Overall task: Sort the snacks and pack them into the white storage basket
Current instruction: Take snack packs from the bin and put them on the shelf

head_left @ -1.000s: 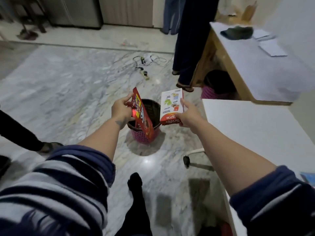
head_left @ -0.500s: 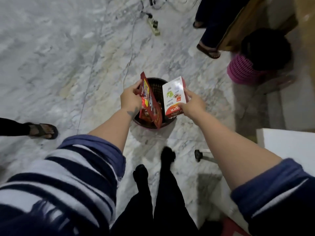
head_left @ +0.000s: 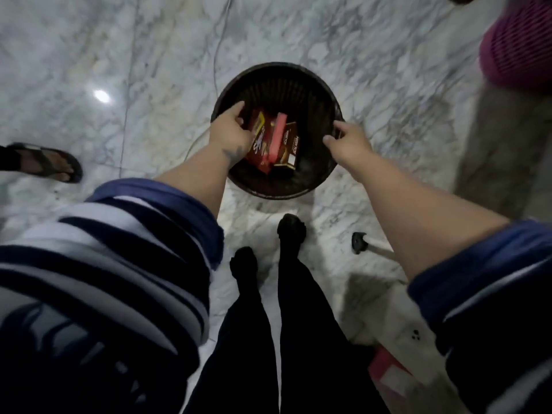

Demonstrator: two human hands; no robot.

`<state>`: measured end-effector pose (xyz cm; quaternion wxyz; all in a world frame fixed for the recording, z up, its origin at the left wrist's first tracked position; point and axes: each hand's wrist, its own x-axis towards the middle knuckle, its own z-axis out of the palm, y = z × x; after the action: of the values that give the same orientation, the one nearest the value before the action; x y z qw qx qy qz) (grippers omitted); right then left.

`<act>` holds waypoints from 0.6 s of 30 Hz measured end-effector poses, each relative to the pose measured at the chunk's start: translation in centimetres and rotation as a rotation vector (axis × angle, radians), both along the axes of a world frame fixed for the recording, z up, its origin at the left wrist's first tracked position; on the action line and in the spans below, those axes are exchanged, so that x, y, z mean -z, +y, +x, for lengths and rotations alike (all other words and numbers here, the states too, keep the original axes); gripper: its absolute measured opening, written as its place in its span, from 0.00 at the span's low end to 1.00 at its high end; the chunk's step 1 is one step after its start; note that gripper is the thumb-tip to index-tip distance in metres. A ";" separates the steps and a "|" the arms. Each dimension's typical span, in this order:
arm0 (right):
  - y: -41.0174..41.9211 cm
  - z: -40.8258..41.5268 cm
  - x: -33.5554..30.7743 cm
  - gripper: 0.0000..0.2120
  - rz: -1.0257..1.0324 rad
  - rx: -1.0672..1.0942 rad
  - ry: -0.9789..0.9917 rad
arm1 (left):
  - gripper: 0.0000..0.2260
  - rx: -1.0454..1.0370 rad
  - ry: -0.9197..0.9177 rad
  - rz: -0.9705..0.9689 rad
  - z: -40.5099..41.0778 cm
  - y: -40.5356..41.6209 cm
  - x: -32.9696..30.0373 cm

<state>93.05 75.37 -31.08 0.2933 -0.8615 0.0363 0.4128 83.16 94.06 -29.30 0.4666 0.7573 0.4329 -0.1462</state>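
A round dark basket stands on the marble floor straight below me. Inside it lie a red snack pack, a red-and-white box on its edge and a brown box. My left hand reaches in over the left rim, its fingers curled on the red pack's upper edge. My right hand hovers over the right rim with fingers apart and nothing in it. No white basket is in view.
A pink basket stands at the top right. Another person's sandalled foot is at the left. A thin cable runs across the floor toward the dark basket. My feet stand just before it, with a black caster to their right.
Both hands lowered the packs into the dark basket. My right hand has let go of the red-and-white box, which now rests inside. The view has tilted straight down.
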 end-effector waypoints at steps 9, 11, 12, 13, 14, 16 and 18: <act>-3.0 1.9 -10.4 0.23 -0.073 -0.205 -0.045 | 0.20 0.465 0.023 0.063 4.4 -1.5 -9.9; -4.6 1.7 -14.1 0.23 -0.098 -0.201 -0.102 | 0.19 0.594 -0.008 0.094 5.3 -2.5 -13.1; -5.7 1.4 -15.9 0.23 -0.115 -0.192 -0.129 | 0.19 0.649 -0.031 0.111 5.7 -3.2 -14.7; -6.8 0.9 -17.9 0.23 -0.129 -0.170 -0.150 | 0.19 0.700 -0.055 0.125 6.0 -4.0 -16.3; -7.9 0.3 -19.8 0.23 -0.137 -0.133 -0.169 | 0.18 0.751 -0.077 0.137 6.3 -4.9 -17.9; -10.4 -1.3 -23.4 0.23 -0.162 -0.059 -0.231 | 0.17 0.862 -0.123 0.163 6.5 -7.2 -20.9; -13.2 -3.8 -26.9 0.22 -0.214 -0.005 -0.303 | 0.17 0.970 -0.184 0.179 6.3 -10.1 -23.6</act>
<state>89.28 62.20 -4.16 0.2009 -0.9402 0.0334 0.2730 89.43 83.94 -5.69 0.3141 0.9182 -0.0012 -0.2413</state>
